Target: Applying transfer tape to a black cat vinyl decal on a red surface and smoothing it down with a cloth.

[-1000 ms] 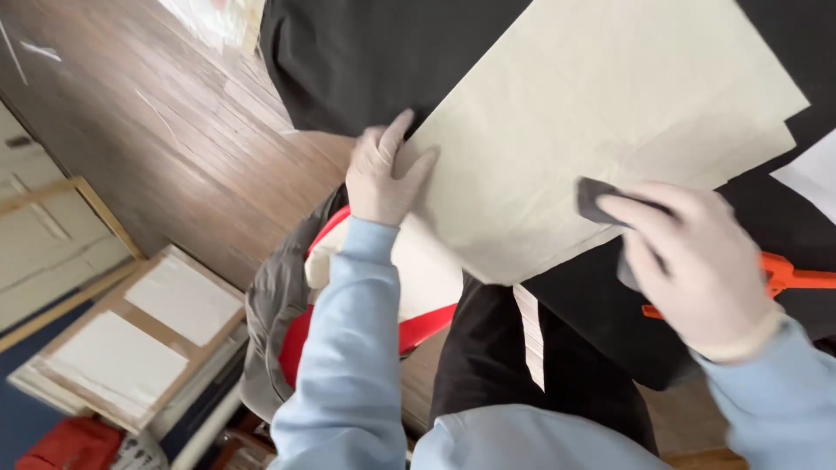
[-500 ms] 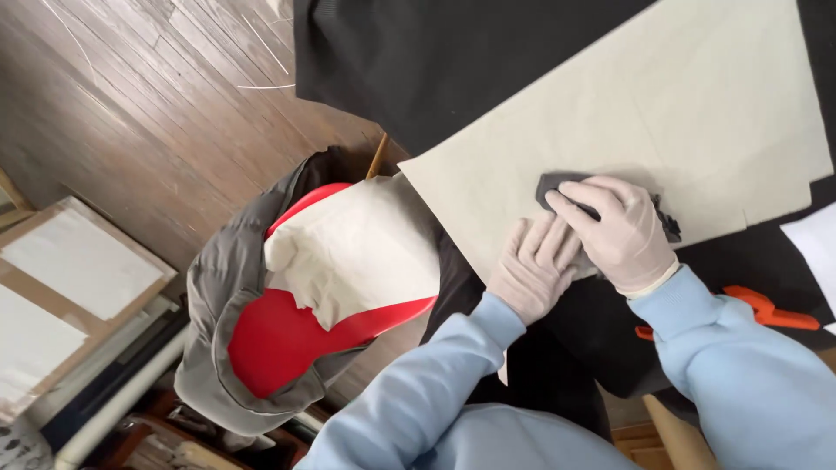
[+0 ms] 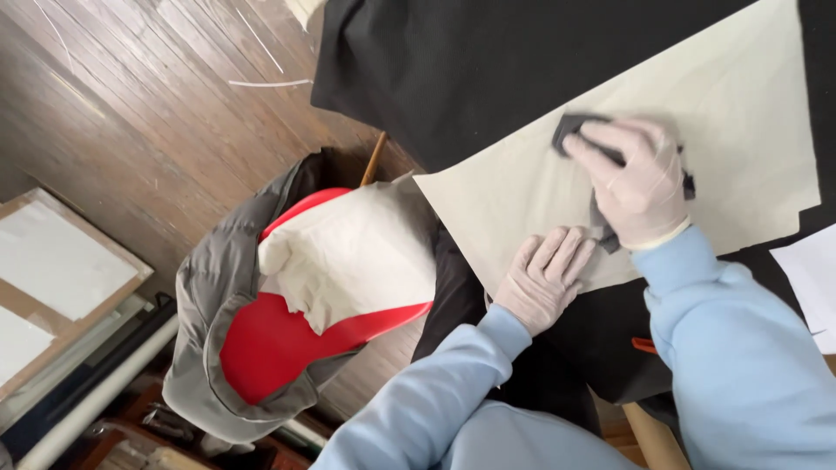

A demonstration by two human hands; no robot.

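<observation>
Pale gloves, light-blue sleeves (image 3: 453, 392)

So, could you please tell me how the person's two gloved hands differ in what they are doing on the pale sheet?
The right hand is farther up the pale sheet, curled over a dark grey pad; the left hand holds nothing. The left hand lies flat at the sheet's near edge with its fingers stretched out; the right hand's fingers are bent. Both wear pale gloves and light blue sleeves.
</observation>
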